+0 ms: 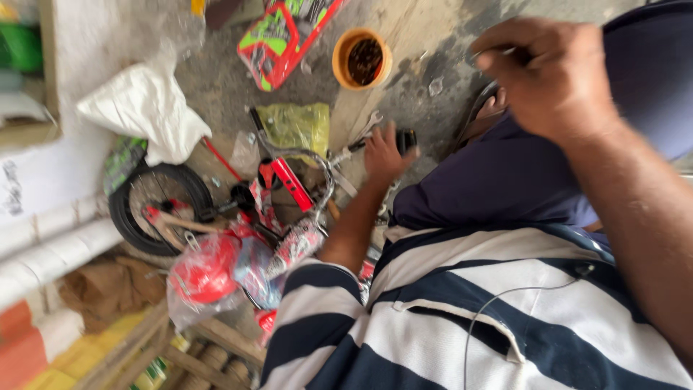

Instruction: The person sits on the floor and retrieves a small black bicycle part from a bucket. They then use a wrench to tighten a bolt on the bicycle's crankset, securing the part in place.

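A small red children's bicycle (pixel 285 184) lies on the concrete floor, with its black front wheel (pixel 155 209) to the left and its chrome handlebar (pixel 307 155) in the middle. My left hand (pixel 382 153) reaches out from a striped sleeve and grips the handlebar's end by the black rubber grip (pixel 406 139). Close to the camera and blurred, my right hand (pixel 552 72) is raised at the upper right. Its fingers are pinched on a thin pale piece (pixel 502 52). A silver wrench (pixel 368 124) lies on the floor just beyond my left hand.
An orange bowl (pixel 361 59) of small dark parts stands at the top. Near it lie a red and green panel (pixel 281 36) and a yellow-green plastic bag (pixel 297 126). A white sack (pixel 148 108), white pipes (pixel 50 245), plastic-wrapped red parts (pixel 206 273) and wooden slats (pixel 202 347) crowd the left.
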